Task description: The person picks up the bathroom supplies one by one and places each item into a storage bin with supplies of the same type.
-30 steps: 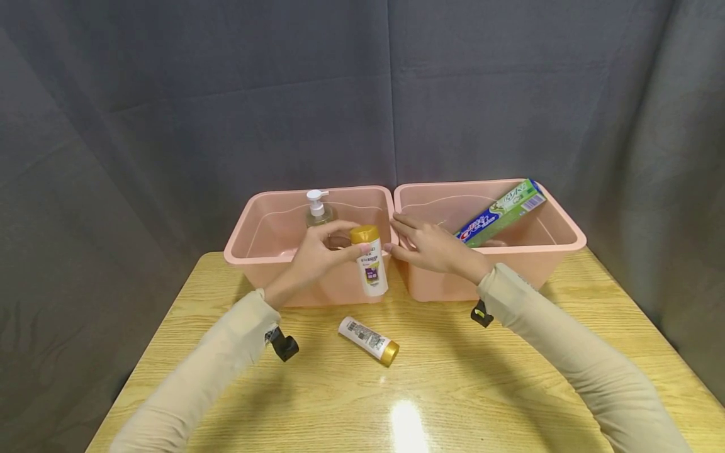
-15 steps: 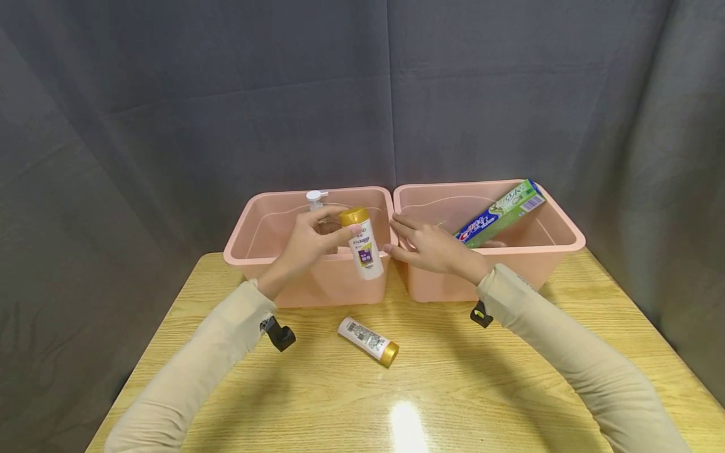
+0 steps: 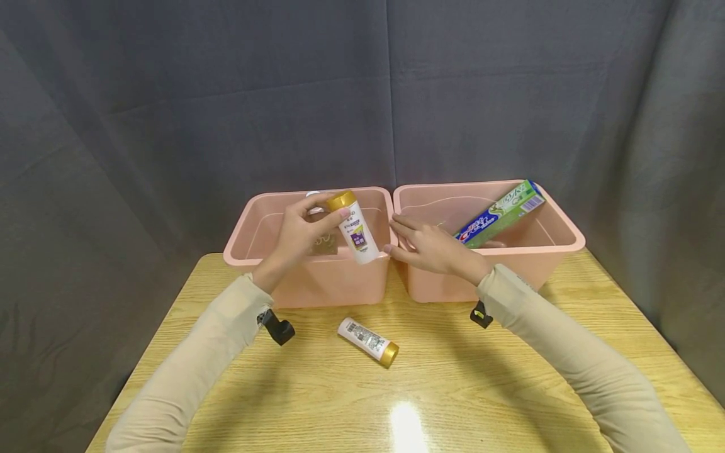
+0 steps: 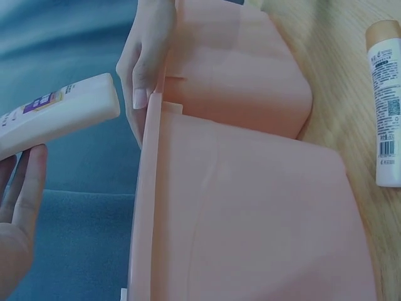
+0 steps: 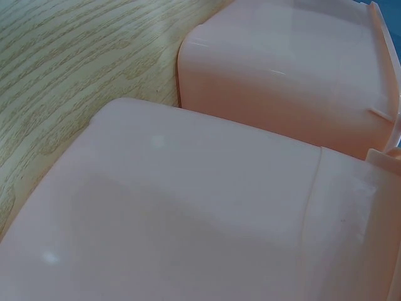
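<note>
My left hand (image 3: 294, 236) grips a white shampoo bottle (image 3: 359, 235) near its gold cap, over the front rim of the left pink bin (image 3: 317, 286). The bottle hangs tilted, cap up and to the left; its white base (image 4: 100, 100) also shows in the left wrist view. My right hand (image 3: 433, 245) rests with extended fingers on the near left corner of the right pink bin (image 3: 453, 284), where the two rims meet. Behind my left hand, a clear pump bottle (image 3: 325, 244) stands in the left bin, mostly hidden. The right wrist view shows bin walls but not the hand.
A second white bottle with a gold cap (image 3: 368, 341) lies on the wooden table (image 3: 317, 402) in front of the bins. Inside the right bin a green and blue toothpaste box (image 3: 501, 214) leans against the rim. A grey curtain (image 3: 272, 113) hangs behind.
My left hand has lifted the shampoo bottle up and to the left, from in front of the bin to over its rim, tilting it more. The right hand has stayed put.
</note>
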A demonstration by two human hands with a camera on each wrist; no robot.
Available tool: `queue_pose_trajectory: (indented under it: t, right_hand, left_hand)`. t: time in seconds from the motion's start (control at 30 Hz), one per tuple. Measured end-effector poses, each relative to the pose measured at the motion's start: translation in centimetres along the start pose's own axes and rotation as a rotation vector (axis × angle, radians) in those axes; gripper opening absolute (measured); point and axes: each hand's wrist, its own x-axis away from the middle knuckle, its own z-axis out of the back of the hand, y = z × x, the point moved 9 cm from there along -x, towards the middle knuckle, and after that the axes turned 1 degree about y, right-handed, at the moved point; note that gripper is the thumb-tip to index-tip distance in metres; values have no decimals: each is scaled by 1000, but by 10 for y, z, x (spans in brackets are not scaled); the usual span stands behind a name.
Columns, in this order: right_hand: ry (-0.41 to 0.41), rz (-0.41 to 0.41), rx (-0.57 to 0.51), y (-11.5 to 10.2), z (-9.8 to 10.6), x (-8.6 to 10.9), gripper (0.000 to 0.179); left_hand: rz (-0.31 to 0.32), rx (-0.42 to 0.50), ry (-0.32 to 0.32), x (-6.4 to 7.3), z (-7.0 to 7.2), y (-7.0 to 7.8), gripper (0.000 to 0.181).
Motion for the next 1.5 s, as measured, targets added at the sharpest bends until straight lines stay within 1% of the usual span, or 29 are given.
queue_pose_trajectory:
  t: [0.1,0.27,0.43,0.57,0.8,1.0,1.23,1.43,1.5]
  right_hand:
    - [7,6,4,0,0,0,72]
    - [18,20,7,-1,2,0,70]
    - [10,22,0,-1,1,0,71]
    - [6,15,5,0,1,0,71]
    - [0,7,2,1,1,-1,72]
    - [-8,-3,1,1,1,0,72]
    - [-9,-6,1,2,1,-1,72]
    - [2,10,7,1,1,0,72]
    - [3,14,9,1,1,0,72]
  left_hand:
    - [-4,-3,9,-2,2,-1,37]
    - [-3,39,43,-5,4,-3,37]
    - [11,50,83,-7,8,-8,37]
    - [6,51,107,-9,11,-12,37]
    - [22,123,152,-11,17,-18,37]
    - [37,127,159,-13,19,-24,38]
    - [62,118,166,-14,20,-36,39]
    - [88,101,179,-14,22,-44,41]
    - [97,109,184,-15,22,-47,42]
